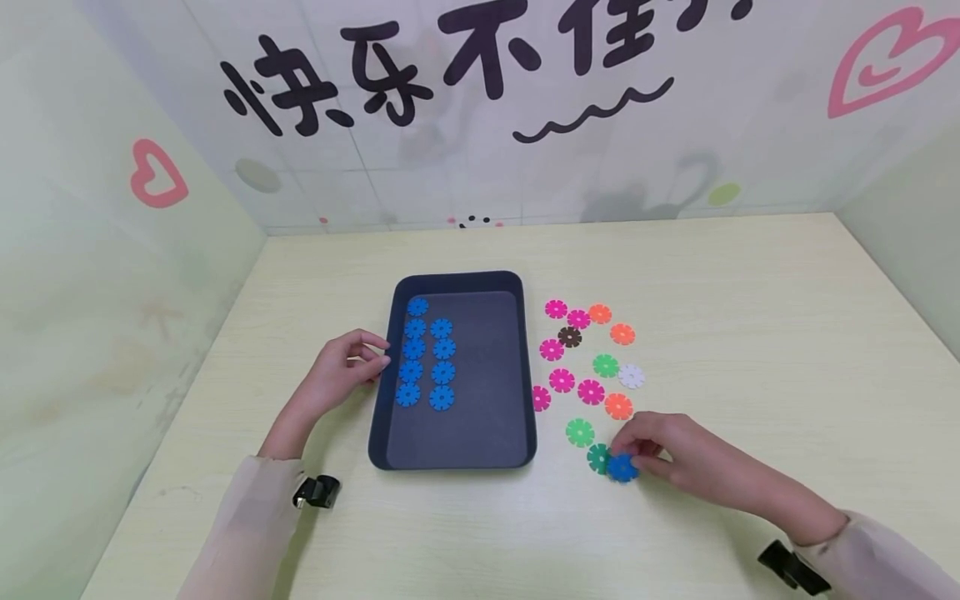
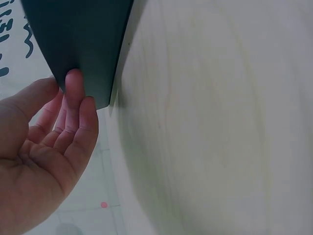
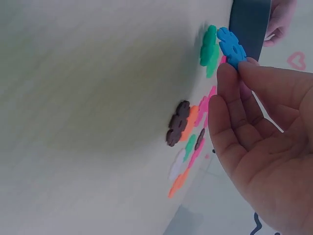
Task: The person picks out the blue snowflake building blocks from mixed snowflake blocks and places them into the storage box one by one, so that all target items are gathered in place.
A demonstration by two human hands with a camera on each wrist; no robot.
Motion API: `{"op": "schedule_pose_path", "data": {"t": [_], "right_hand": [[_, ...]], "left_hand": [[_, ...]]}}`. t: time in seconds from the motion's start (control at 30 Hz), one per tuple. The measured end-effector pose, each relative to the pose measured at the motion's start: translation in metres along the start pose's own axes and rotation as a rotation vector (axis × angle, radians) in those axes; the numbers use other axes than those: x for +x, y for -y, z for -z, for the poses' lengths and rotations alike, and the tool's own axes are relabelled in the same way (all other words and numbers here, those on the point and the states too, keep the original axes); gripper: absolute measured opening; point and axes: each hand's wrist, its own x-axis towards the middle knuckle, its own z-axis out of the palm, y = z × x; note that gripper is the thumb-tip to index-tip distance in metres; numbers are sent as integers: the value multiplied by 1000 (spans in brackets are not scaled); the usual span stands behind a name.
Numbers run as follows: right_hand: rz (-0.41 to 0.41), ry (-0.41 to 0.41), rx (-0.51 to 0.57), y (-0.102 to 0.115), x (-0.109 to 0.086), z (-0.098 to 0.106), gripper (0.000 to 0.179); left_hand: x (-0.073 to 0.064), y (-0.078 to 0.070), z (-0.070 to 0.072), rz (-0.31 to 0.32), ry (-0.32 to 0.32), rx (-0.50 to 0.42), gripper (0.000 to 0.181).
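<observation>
My right hand (image 1: 667, 450) pinches a blue snowflake disc (image 1: 622, 468) between thumb and fingertips. In the right wrist view the blue disc (image 3: 231, 46) is tilted up off the table. Just left of it in the head view lies a dark green disc (image 1: 597, 458), partly covered. My left hand (image 1: 341, 371) touches the left rim of a dark tray (image 1: 465, 460) with loosely bent fingers; in the left wrist view its fingertips rest against the tray's outer wall (image 2: 93, 39). Inside the tray, several blue discs (image 1: 443, 372) lie flat in two columns on the left side.
Right of the tray, loose discs lie scattered: several pink (image 1: 591, 392), several orange (image 1: 622, 334), light green (image 1: 580, 432), a white one (image 1: 632, 377) and a brown one (image 1: 570, 337). Another brown disc (image 3: 178, 122) shows in the right wrist view. Walls enclose the table's back and sides.
</observation>
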Motion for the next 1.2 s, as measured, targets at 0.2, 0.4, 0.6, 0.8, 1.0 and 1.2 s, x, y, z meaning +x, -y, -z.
{"op": "schedule_pose_path", "data": {"t": [0.2,0.4,0.6,0.8,1.0,1.2], "right_hand": [[5,-35,-1,9,13,1,24],[36,-98,1,16,30,1,22],[94,-158,-6,18,49,1,23],[87,-175,26,21,69,2,24],[139,-184,46,25,89,2,23],[146,-196,41,27,109,3,22]], "left_hand": [[0,-1,0,1,0,-4,24],[0,-2,1,6,-1,-6,25],[-2,0,0,1,-2,-9,24],[-2,1,-1,-2,1,-9,24],[-2,0,0,-4,1,-4,24],[-1,0,0,-3,2,-4,23]]}}
